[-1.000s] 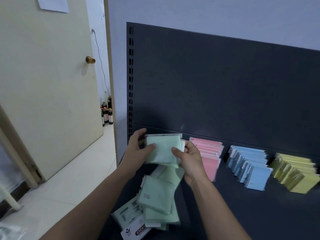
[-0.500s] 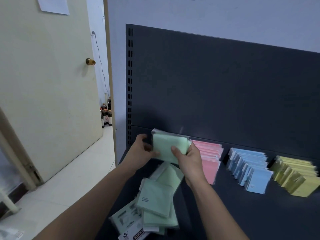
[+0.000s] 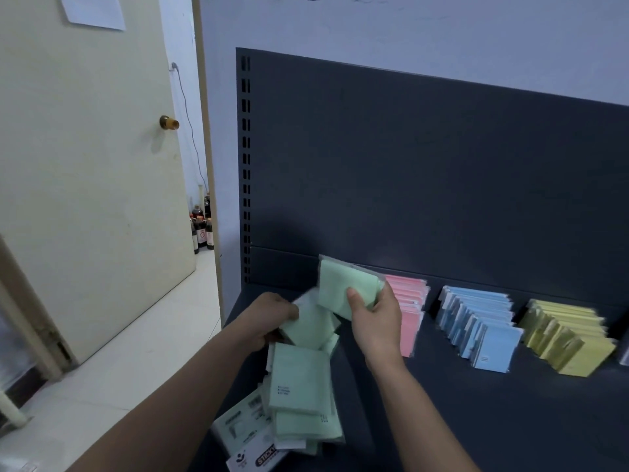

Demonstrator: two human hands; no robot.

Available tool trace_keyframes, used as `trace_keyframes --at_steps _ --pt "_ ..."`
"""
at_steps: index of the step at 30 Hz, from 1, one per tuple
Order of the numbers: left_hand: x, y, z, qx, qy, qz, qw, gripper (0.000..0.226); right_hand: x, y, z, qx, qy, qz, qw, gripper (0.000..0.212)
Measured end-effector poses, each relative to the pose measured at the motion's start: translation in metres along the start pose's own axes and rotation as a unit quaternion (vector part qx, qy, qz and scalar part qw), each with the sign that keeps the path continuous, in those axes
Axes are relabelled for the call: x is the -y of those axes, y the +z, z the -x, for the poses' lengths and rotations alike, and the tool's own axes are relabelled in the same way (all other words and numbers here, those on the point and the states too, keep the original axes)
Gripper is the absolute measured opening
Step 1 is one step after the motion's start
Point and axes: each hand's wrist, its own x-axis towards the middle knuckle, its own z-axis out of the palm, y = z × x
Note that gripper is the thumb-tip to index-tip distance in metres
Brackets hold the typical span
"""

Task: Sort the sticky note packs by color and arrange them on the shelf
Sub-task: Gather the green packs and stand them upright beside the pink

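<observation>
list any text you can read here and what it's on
"STICK": on the white pack under the green pile; the rest of the word is covered.
Print on the green pack, front blue pack and bottle labels: too small to read.

Mint-green packs (image 3: 343, 287) in the fingers (image 3: 354, 298); right of the fingers pink packs (image 3: 410, 301), blue packs (image 3: 483, 325), yellow packs (image 3: 568, 335); dark grey shelf (image 3: 476, 410).

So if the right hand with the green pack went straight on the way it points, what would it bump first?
Probably the shelf's dark grey metal back panel, with the plastic-wrapped green sticky note pack in the right hand touching it first. Depth is hard to judge.
</observation>
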Motion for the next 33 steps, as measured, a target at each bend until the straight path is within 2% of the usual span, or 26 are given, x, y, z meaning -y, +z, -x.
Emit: trace_keyframes --at_steps 4,7,10,12,16,18,20,22,24,25,27,29,31,33 --pt "-0.002 0.000 0.005 -0.056 0.059 0.035 0.996 0.022 -0.002 0.006 0.002 0.003 -0.019 0.061 0.998 0.033" --pt "-0.013 0.002 0.012 0.000 0.081 0.087 0.993 0.013 0.002 0.013 0.007 0.045 -0.054 0.076 0.995 0.012" --pt "-0.022 0.004 0.017 0.050 0.070 0.146 0.986 0.043 0.003 0.018 0.010 0.103 -0.048 0.026 0.993 0.003" --pt "-0.024 0.005 0.018 0.053 0.075 0.147 0.985 0.041 0.004 0.017 0.009 0.128 -0.017 0.005 0.992 0.013" --pt "-0.023 0.008 0.015 0.052 0.103 0.104 0.988 0.036 -0.005 0.013 0.009 0.161 0.005 0.046 0.986 0.032" --pt "-0.018 0.007 0.012 0.052 0.098 0.071 0.991 0.031 -0.009 0.014 0.009 0.135 0.000 0.079 0.988 0.031" --pt "-0.010 0.001 0.008 0.040 0.105 -0.031 0.993 0.019 -0.013 0.015 0.009 0.103 0.000 0.097 0.990 0.036" --pt "-0.004 -0.009 0.006 0.058 0.110 -0.214 0.969 0.016 -0.013 0.016 0.011 0.085 -0.005 0.099 0.991 0.032" --pt "-0.003 -0.013 0.009 0.141 0.083 -0.362 0.918 0.031 -0.014 0.016 0.012 0.069 -0.011 0.101 0.992 0.024" --pt "-0.004 -0.013 0.013 0.180 0.063 -0.402 0.896 0.042 -0.014 0.015 0.012 0.061 -0.012 0.101 0.993 0.020" --pt "-0.005 -0.013 0.016 0.212 0.042 -0.432 0.876 0.056 -0.015 0.015 0.013 0.054 -0.010 0.098 0.994 0.015" --pt "-0.005 -0.011 0.015 0.199 0.050 -0.435 0.877 0.057 -0.013 0.014 0.014 0.054 -0.009 0.087 0.995 0.015" --pt "-0.004 -0.009 0.011 0.163 0.072 -0.418 0.891 0.052 -0.011 0.013 0.015 0.054 -0.014 0.080 0.995 0.018" --pt "-0.003 -0.006 0.008 0.118 0.091 -0.341 0.928 0.041 -0.009 0.011 0.015 0.055 -0.020 0.078 0.995 0.019"
